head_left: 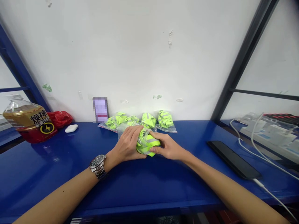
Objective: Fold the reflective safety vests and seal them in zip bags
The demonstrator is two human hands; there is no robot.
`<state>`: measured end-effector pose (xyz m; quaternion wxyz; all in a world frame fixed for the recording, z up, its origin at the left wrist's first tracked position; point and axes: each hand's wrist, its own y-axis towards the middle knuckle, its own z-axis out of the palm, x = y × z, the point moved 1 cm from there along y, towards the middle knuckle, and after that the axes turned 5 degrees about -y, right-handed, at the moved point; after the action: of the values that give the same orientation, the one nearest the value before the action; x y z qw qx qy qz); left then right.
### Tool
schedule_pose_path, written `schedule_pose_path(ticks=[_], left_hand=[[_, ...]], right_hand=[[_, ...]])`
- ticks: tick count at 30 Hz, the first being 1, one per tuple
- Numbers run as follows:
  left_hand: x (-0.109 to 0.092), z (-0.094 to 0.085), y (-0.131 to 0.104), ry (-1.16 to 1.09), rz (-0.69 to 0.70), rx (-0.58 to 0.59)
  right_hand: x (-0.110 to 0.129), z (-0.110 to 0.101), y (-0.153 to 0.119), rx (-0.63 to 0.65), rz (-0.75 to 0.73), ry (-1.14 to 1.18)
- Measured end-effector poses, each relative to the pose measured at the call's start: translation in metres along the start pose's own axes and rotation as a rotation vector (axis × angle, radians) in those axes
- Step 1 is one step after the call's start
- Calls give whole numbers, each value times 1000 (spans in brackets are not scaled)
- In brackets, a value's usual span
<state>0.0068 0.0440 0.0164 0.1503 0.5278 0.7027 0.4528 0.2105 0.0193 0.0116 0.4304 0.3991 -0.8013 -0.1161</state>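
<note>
Both my hands are closed around a rolled neon-yellow reflective strap [149, 143] with grey bands, held above the blue table. My left hand [128, 142], with a metal watch [98, 165] on its wrist, grips it from the left, together with a clear plastic bag [122, 129]. From the right, my right hand [169, 146] pinches the roll between thumb and fingers. I cannot tell how far the roll sits inside the bag. Behind them, several similar neon bundles, such as the one in a zip bag [165, 119] at the right, lie against the wall.
The blue table [187, 186] bears a large drink bottle [32, 119], a red plastic bag [62, 119] and a white earphone case [71, 128] at the left. A phone [233, 158] with a charging cable and a power strip [268, 137] lie at the right. A blurred upright screen [101, 109] leans behind.
</note>
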Motion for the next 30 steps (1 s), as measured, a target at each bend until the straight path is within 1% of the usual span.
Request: schedule_pose_path(ticks=[3,6,8,10,13,15,18,20,22,25,27,28,29,30], left_hand=[[-7,0,3,-1,-13,-19],[-15,0,7,0,-37,-31],[-19,0,10,-11,-39,-11],[-23,1,11,-23,-6,47],[-27,5,12,-20,80,159],[-28,6,11,-17,87,175],[-23,3,11,-17,33,137],[-17,-2,11,-6,5,116],[-9,-8,11,10,-4,125],[0,-13,8,25,-26,240],[5,-14,4,31,-65,308],[7,-13,2,33,-85,319],[9,-13,0,30,-98,312],[10,-12,-2,24,-107,293]], right_hand=[[0,6,1,-63,-60,-123],[3,13,1,-95,-53,-238],[6,19,1,-122,-23,-328],[8,25,2,-137,32,-399],[8,29,6,-93,145,-468],[8,27,9,-69,193,-512],[11,20,11,-118,199,-527],[12,13,12,-139,183,-456],[12,7,11,-96,165,-306],[9,1,9,12,173,18],[6,0,8,71,194,244],[4,-1,7,75,207,343],[3,-1,7,52,222,431],[1,-1,7,2,241,509]])
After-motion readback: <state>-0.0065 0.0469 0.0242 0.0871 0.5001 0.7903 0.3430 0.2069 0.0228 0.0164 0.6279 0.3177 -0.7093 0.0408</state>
